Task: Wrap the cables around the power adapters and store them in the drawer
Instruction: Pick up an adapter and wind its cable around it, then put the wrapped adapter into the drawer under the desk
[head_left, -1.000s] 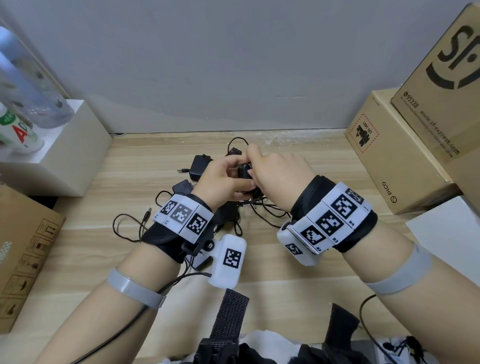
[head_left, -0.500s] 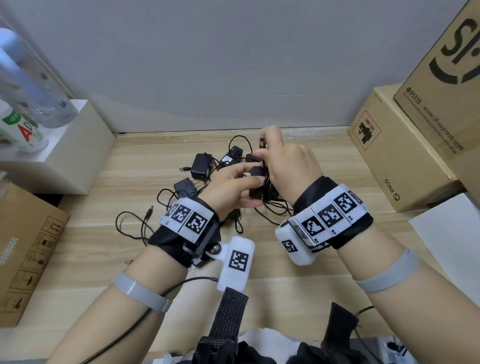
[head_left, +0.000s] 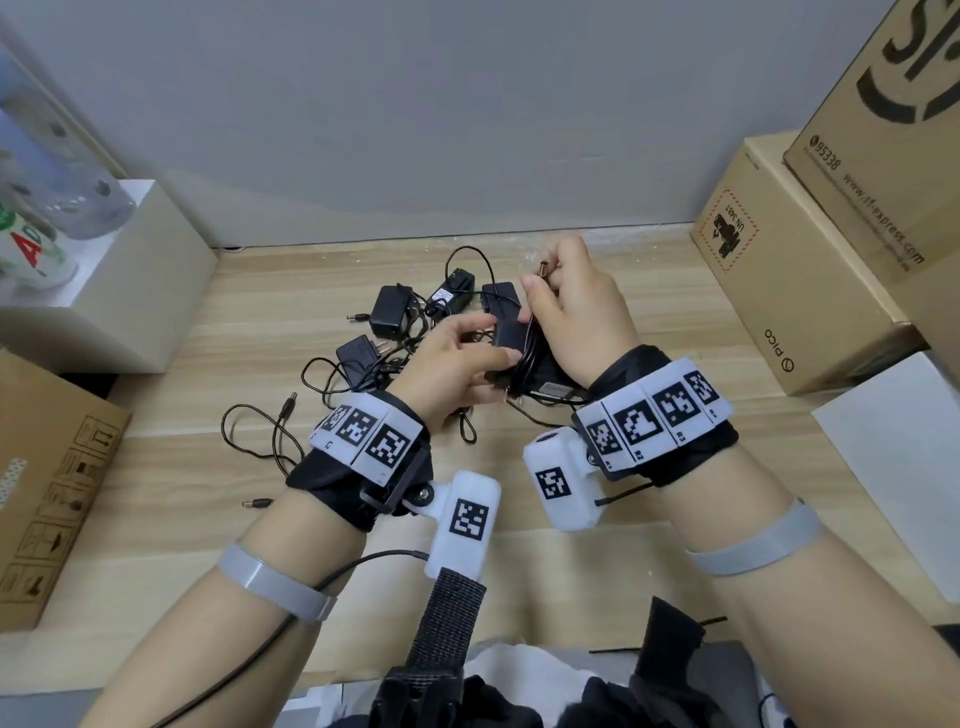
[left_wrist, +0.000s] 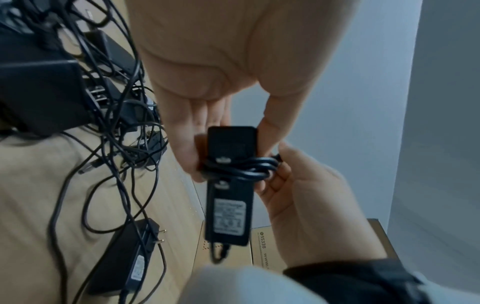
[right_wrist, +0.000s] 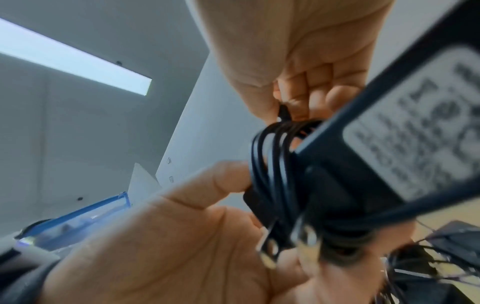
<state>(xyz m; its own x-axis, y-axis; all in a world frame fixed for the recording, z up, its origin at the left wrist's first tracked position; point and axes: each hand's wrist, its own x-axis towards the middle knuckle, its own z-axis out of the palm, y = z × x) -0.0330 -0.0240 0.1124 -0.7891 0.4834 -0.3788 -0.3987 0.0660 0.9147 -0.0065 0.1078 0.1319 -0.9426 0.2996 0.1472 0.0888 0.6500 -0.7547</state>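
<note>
A black power adapter (head_left: 511, 338) is held up over the wooden table (head_left: 649, 312) between both hands. My left hand (head_left: 491, 344) pinches its body between thumb and fingers. In the left wrist view several turns of its black cable (left_wrist: 241, 169) circle the adapter (left_wrist: 228, 205) at its middle. My right hand (head_left: 540, 278) pinches the cable's end, with the barrel plug (head_left: 543, 270) sticking out above the thumb. In the right wrist view the curled right fingers (right_wrist: 298, 98) hold the cable beside the adapter's label (right_wrist: 415, 127), and its metal prongs (right_wrist: 270, 253) lie against my left palm. No drawer is in view.
Several other black adapters (head_left: 389, 312) lie on the table behind the hands in a tangle of loose cables (head_left: 260, 431). Cardboard boxes (head_left: 795, 291) stand at the right. A white box (head_left: 114, 291) with bottles and another carton (head_left: 47, 483) stand at the left.
Both hands have lifted the adapter off the pile and shifted a little right. The right hand has risen, drawing the cable's end up above the adapter.
</note>
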